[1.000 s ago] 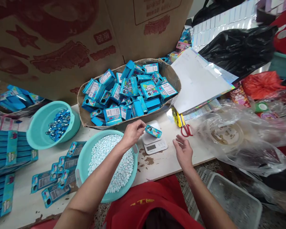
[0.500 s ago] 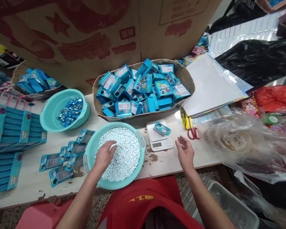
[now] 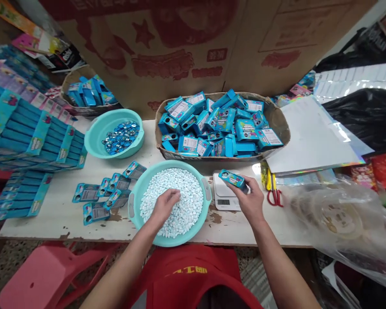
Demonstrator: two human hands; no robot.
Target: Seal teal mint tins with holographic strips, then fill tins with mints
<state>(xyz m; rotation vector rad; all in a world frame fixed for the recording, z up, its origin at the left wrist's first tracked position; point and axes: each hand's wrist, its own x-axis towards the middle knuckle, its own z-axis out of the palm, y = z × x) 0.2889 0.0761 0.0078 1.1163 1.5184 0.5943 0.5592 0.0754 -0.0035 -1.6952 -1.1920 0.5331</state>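
My right hand point(image 3: 251, 198) grips a small blue candy box point(image 3: 233, 179) with a round hole in its top end, held just over the white digital scale point(image 3: 224, 205). The scale's display is too small to read. My left hand point(image 3: 164, 206) is over the turquoise basin point(image 3: 170, 243) of small pale candies point(image 3: 183, 182), its thumb and fingers drawn together in a pinch. Whatever lies between those fingertips is hidden. Left of the basin, several filled-looking blue boxes point(image 3: 86, 192) lie on the white table point(image 3: 122, 227).
A cut-down carton point(image 3: 284, 128) heaped with blue boxes stands behind the basin. A second turquoise bowl point(image 3: 93, 139) holds blue and silver round pieces. Blue boxes are stacked point(image 3: 35, 133) at the left. Red-handled scissors point(image 3: 275, 195) and a plastic bag point(image 3: 334, 219) lie right of the scale.
My right hand has moved from beside the scale onto the blue candy box and now grips it. My left hand stays over the candies, its fingers closer together. The view has turned left.
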